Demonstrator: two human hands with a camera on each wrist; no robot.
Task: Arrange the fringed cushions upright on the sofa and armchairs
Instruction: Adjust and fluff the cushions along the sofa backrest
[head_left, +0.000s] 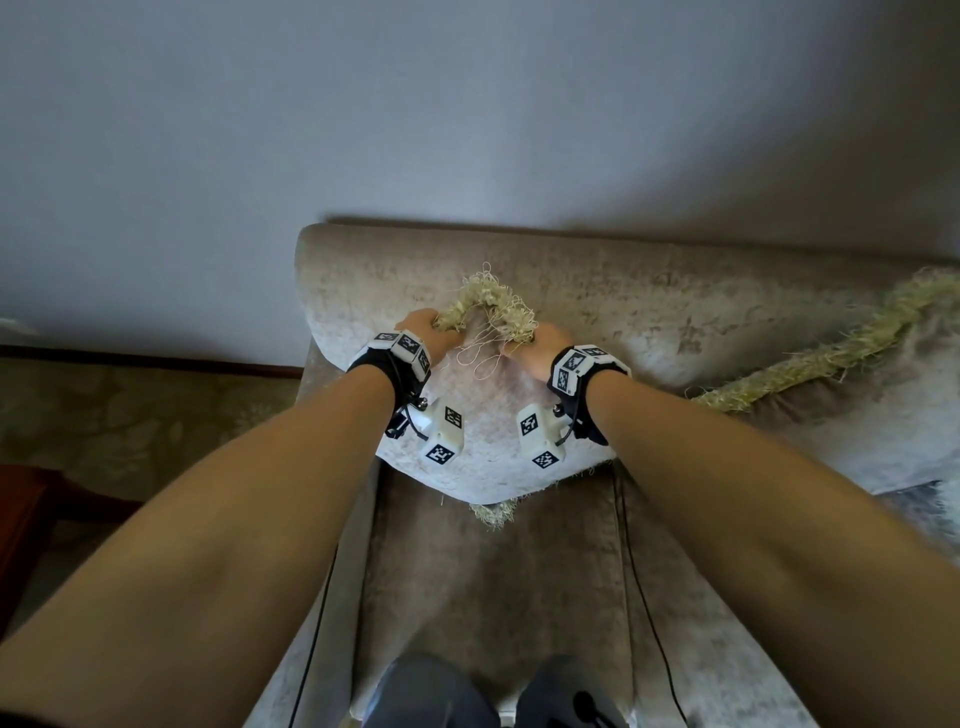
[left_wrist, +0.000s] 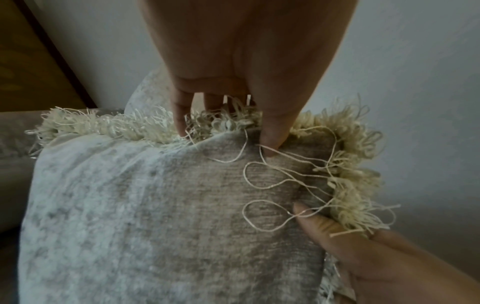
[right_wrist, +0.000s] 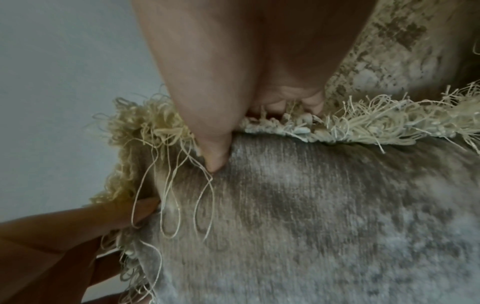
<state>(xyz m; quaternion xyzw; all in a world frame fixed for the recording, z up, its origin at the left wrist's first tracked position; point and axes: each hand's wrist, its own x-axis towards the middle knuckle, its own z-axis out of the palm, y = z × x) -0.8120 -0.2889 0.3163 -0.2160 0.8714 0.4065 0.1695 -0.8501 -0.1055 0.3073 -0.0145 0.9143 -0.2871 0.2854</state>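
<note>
Both hands pinch the top corner of the pale grey velvety square cushion with a straw-coloured fringe (head_left: 488, 415): the left hand (head_left: 428, 332) on one side of the corner, the right hand (head_left: 537, 345) on the other, each with its thumb pressed on the front face and its fingers curled behind the fringed edge. That cushion stands on one corner, diamond-wise, on the seat of the mottled beige-grey upholstered sofa (head_left: 675, 306), leaning against the sofa's backrest at its left end, close to the armrest. A second fringed cushion in the same fabric (head_left: 857, 364) lies against the backrest to the right of the first, partly out of view.

The likeliest trouble is the fringe itself. Several long loose loops of thread (left_wrist: 272, 185) hang from the corner, and some cross the right thumb; a pull on these rather than on the fabric could draw more thread out. Balance is the other risk: resting on a single corner, the cushion will probably tip sideways or slide forward off the backrest once released, unless it is pressed back firmly first.
</note>
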